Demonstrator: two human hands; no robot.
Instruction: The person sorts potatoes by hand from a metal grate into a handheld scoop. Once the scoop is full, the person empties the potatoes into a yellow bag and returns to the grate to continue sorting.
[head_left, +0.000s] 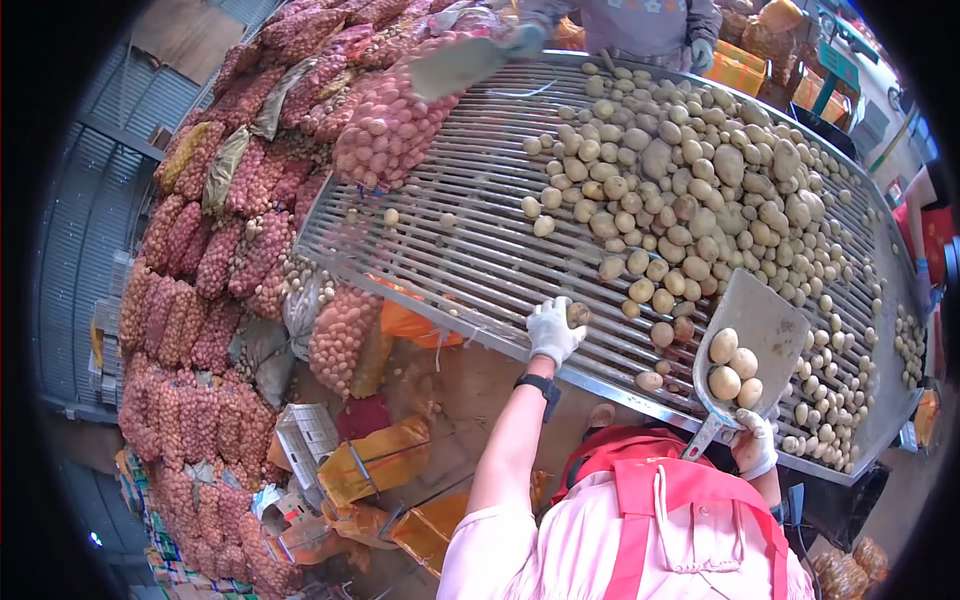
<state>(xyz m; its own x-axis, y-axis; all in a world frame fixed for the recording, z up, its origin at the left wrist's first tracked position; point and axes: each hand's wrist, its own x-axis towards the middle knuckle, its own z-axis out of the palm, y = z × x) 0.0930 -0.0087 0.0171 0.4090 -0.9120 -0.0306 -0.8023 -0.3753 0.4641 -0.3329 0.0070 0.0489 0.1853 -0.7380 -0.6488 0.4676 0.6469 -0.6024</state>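
My left hand [553,332], in a white glove, closes on a brownish potato [577,314] above the slatted metal grate table [460,265] near its front edge. My right hand [755,446], also gloved, grips the lower right edge of a metal scoop [768,315]; its fingers are partly hidden. Several pale potatoes [735,368] lie in the scoop, close to its handle end. The scoop's short handle [701,438] points toward my red apron. A large heap of potatoes [715,190] spreads over the grate beyond and to the right of the scoop.
Across the table a person [640,28] in gloves holds another metal scoop [455,70] beside a full red net bag [390,135]. Stacked net bags [190,420] of potatoes fill the left. Orange crates [375,460] lie on the floor. Another person's arm [918,215] is at right.
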